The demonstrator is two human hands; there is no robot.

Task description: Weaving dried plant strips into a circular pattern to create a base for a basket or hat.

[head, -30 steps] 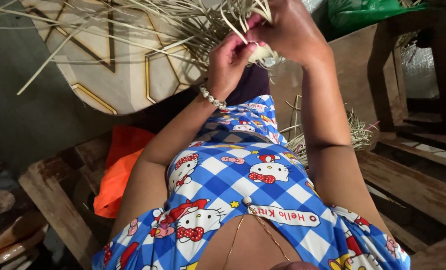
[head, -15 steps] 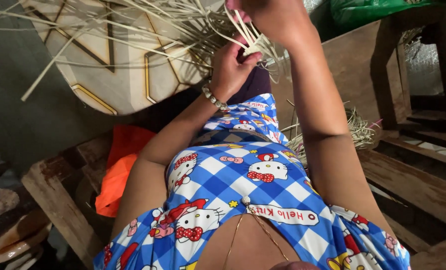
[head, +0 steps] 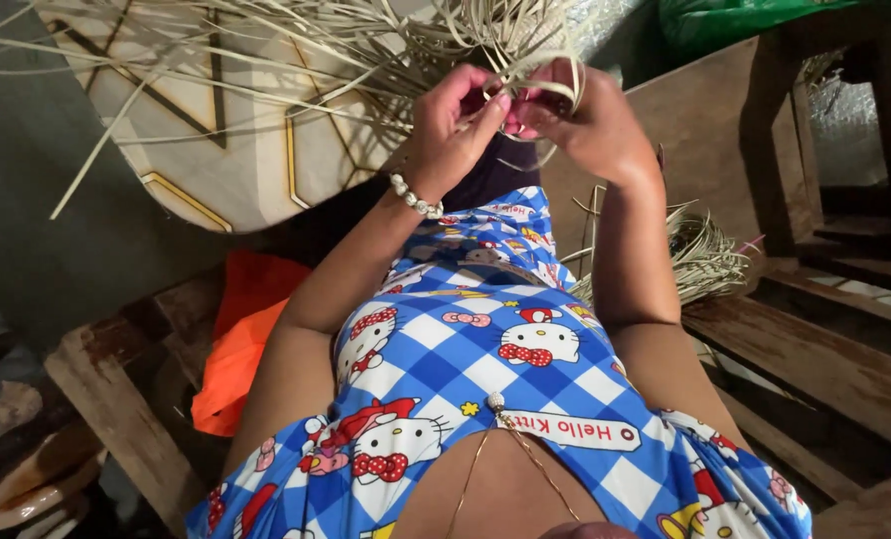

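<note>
Orange cloth [head: 241,349] at 8 o'clock, loose straw bundle [head: 700,255] at 3. Left hand [head: 452,125] and right hand [head: 580,120] together at 12, pinched on pale straw strips [head: 525,85]; ends splay left across patterned round panel [head: 236,130]. Weave itself hidden behind fingers.

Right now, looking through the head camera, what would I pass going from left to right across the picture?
Wooden plank → orange cloth → left hand with a bead bracelet → right hand, both hands pinching pale straw strips → loose straw bundle → dark wooden steps.
</note>
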